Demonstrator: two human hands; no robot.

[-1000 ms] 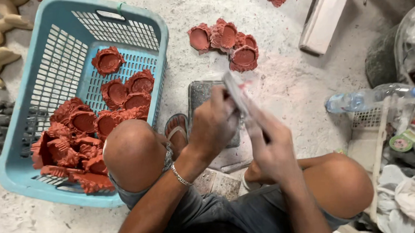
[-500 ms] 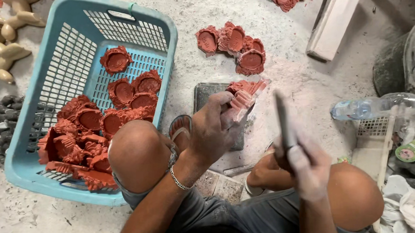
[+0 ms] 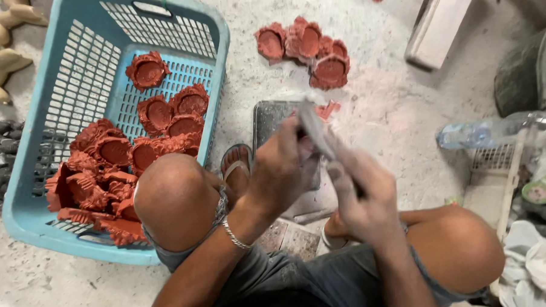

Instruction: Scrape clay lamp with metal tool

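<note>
Both hands have closed in again above the dark slab (image 3: 272,120), our landmark. Half a second back our right hand (image 3: 362,196) stood off to the right with the tool upright; now it sits tight against the left, and the long flat grey tool (image 3: 317,131) slants up and away from it, blurred with motion. Right fingers wrapped shut round the handle end. Our left hand (image 3: 283,171), bracelet at the wrist, is curled closed on a small red clay piece (image 3: 327,111); only a ragged pink edge of it shows past the knuckles, just over the slab's far right corner. We judge that the tool is back on the piece and another trimming pass is under way.

Near side of the slab: our two bare knees, a sandalled foot between them.

Left of the slab: blue plastic basket (image 3: 212,46), heaped with red clay pieces of the same sort along its near and middle floor.

Beyond the slab, on the pale dusty floor: a cluster of four or so red pieces (image 3: 302,46), well apart from the hands.

Far right of the slab: a clear plastic bottle (image 3: 484,131) lying on its side.
</note>
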